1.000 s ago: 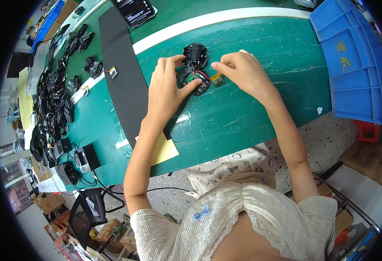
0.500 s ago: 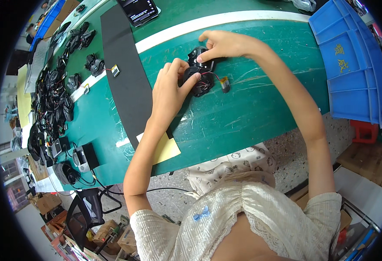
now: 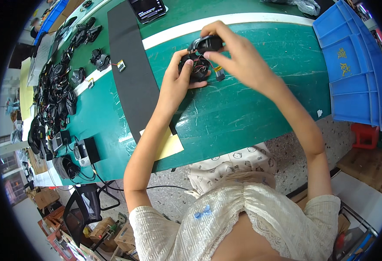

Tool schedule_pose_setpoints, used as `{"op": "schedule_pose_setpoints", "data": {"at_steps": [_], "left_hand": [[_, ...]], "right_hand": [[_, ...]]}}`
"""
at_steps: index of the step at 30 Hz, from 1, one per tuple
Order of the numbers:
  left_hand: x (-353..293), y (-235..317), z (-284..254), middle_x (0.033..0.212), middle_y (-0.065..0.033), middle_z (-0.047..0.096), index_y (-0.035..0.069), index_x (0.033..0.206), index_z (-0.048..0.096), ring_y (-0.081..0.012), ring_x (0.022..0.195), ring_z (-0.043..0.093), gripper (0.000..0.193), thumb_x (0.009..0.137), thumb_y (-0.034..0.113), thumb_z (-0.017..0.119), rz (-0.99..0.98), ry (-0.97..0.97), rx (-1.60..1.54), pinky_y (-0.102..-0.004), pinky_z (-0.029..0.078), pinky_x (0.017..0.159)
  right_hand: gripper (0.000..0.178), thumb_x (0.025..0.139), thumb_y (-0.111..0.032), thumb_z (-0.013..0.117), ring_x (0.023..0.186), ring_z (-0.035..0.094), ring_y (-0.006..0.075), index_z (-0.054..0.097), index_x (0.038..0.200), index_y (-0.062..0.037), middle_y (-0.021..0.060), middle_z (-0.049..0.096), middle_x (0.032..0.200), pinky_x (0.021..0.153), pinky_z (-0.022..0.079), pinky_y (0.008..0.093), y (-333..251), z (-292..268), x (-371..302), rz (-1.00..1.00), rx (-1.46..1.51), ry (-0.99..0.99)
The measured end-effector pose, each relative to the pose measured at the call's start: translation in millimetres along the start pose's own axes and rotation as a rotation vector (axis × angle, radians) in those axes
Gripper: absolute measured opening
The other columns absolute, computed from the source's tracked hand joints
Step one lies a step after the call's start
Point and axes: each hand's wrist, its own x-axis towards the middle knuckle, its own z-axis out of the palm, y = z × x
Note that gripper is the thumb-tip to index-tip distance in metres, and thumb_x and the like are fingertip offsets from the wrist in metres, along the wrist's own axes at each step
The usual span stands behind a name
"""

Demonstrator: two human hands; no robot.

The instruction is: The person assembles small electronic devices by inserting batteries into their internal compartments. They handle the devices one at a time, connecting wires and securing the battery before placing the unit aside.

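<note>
My left hand grips a round black plastic housing with its thumb on top and fingers beneath. Thin red wires show inside the housing, and a small silver-and-yellow battery pack dangles from them at its right side. Just above it, my right hand pinches a dark, curved plastic part between thumb and fingers. The two black parts are close together at their edges; whether they are joined there I cannot tell.
A black mat strip crosses the green table, with yellow paper at its near end. Left lies a heap of black wired parts and a small black box. A phone stands far back; a blue crate is right.
My right hand has gone from spread fingers at the upper black part to pinching it, tilted up. My left hand has raised the wired housing slightly, its fingers now underneath.
</note>
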Motion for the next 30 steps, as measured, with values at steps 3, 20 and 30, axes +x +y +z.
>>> {"op": "schedule_pose_setpoints", "data": {"at_steps": [3, 20, 30], "left_hand": [[4.2, -12.5, -1.9, 0.100, -0.0130, 0.058, 0.003, 0.119, 0.040, -0.0194, 0.091, 0.061, 0.025, 0.097, 0.012, 0.036, 0.067, 0.124, -0.096, -0.0303, 0.058, 0.071], [3.7, -7.5, 3.7, 0.122, -0.0234, 0.048, 0.010, 0.123, 0.024, -0.0326, 0.094, 0.061, 0.028, 0.097, 0.016, 0.033, 0.013, 0.022, -0.641, -0.0344, 0.056, 0.075], [3.1, -4.5, 1.2, 0.118, -0.0223, 0.050, 0.003, 0.122, 0.033, -0.0265, 0.091, 0.062, 0.030, 0.096, 0.017, 0.038, -0.058, 0.017, -0.558, -0.0302, 0.055, 0.070]], "right_hand": [[0.030, 0.076, -0.005, 0.060, 0.088, 0.058, 0.0275, 0.047, 0.103, -0.0063, 0.0123, 0.055, 0.097, 0.070, 0.050, 0.0344, -8.7, 20.1, -19.3, -0.332, -0.285, 0.204], [0.031, 0.079, -0.016, 0.065, 0.087, 0.059, 0.0230, 0.054, 0.105, -0.0024, 0.0157, 0.056, 0.101, 0.070, 0.049, 0.0328, 17.5, 26.4, -50.8, -0.205, -0.238, 0.323], [0.028, 0.081, -0.017, 0.062, 0.069, 0.044, 0.0122, 0.061, 0.105, -0.0038, 0.0024, 0.056, 0.087, 0.064, 0.038, 0.0253, 57.4, 10.3, -23.4, 0.155, 0.156, -0.172]]}}
